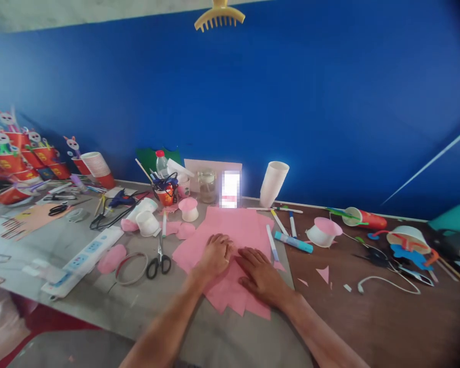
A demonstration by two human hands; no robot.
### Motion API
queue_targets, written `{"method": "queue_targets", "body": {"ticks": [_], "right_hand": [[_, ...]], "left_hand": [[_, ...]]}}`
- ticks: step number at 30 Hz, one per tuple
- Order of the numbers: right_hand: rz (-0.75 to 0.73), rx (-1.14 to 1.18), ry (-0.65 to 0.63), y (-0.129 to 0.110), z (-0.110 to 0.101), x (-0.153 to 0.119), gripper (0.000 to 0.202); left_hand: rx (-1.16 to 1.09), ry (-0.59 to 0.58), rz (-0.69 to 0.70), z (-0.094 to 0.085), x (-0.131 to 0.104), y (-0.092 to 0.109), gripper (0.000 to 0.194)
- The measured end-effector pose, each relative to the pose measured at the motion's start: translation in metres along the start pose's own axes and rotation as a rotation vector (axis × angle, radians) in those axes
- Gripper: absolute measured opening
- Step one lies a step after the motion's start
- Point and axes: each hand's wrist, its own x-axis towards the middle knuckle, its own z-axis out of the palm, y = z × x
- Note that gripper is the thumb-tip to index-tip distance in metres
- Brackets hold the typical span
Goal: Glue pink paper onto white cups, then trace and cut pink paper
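From my remote feed I'm seeing the pink paper (239, 222) lying on the surface (230, 340), its long axis running toward the blue wall (329, 102). The left hand (215, 255) is resting on the paper's middle, fingers bent, their hold unclear to me; the right hand (261, 278) is lying flat on its right half, fingers slightly parted, gripping nothing.

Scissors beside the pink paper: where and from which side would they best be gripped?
The scissors are probably best gripped by their black loops, from the near side: the loops face the person and the blades point away. The left hand is nearer, but rests on the pink paper.
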Motion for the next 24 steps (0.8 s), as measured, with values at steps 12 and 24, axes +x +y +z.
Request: {"method": "queue_targets", "body": {"ticks": [12,24], "right_hand": [[-0.031,0.004,0.059,-0.003,-0.001,0.002,0.045],[-0.04,0.011,0.095,-0.002,0.004,0.002,0.041]], "left_hand": [[-0.095,0.324,-0.139,-0.019,0.0,-0.01,0.06],[0.371,0.433,-0.853,-0.165,-0.033,-0.127,0.062]]}}
